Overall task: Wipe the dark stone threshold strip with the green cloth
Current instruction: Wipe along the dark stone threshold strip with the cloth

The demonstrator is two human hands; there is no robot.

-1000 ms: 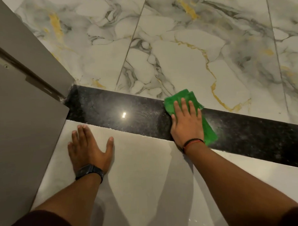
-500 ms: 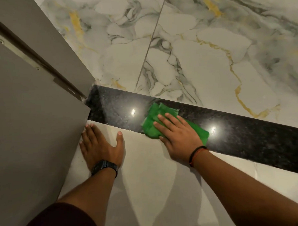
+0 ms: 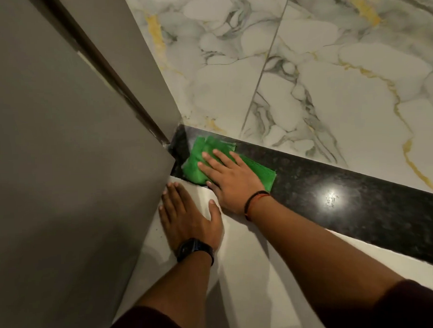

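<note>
While I watch from the head camera, I count 2 hands and 1 green cloth (image 3: 198, 162). My right hand (image 3: 232, 181) presses flat, fingers spread, on it at the threshold strip's (image 3: 347, 208) left end; my left hand (image 3: 188, 216) rests flat on the near pale tile (image 3: 251, 273), holding nothing.

Floor as I see it: dark stone threshold strip (image 3: 334, 199) between marble tiles (image 3: 330, 86) and plain pale tile (image 3: 251, 285).
Green cloth (image 3: 198, 162) lies on the strip's 9 o'clock end; my left hand (image 3: 188, 216) rests flat on the pale tile.
</note>
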